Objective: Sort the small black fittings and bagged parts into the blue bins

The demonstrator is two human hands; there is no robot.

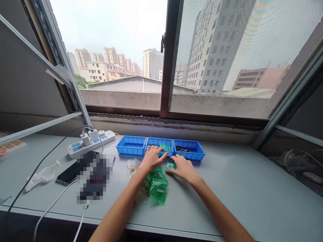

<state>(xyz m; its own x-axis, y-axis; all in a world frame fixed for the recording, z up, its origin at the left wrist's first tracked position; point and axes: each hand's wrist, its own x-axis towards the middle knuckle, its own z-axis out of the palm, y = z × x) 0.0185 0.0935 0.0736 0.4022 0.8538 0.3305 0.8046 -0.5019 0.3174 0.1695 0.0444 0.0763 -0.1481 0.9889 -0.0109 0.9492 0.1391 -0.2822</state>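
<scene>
My left hand [154,158] is over the front rim of the middle blue bin [172,144], fingers apart and nothing visible held in them. A green packet [165,146] shows inside that bin. Just right of it, my right hand [185,168] has its thumb and fingers closed around the edges of a small green plastic packet [171,165] on the table. Below and between the hands lies a larger crumpled green plastic bag [158,188]. Clear plastic bags [132,167] with small contents lie beside my left wrist, partly hidden by the forearm.
The left blue bin [131,145] adjoins the middle one; the right blue bin [189,150] holds small dark pieces. Leftward are a power strip [92,143], a dark phone [66,174], a blurred-out device, cables and crumpled clear plastic [44,175]. Behind the table [242,188] is a window.
</scene>
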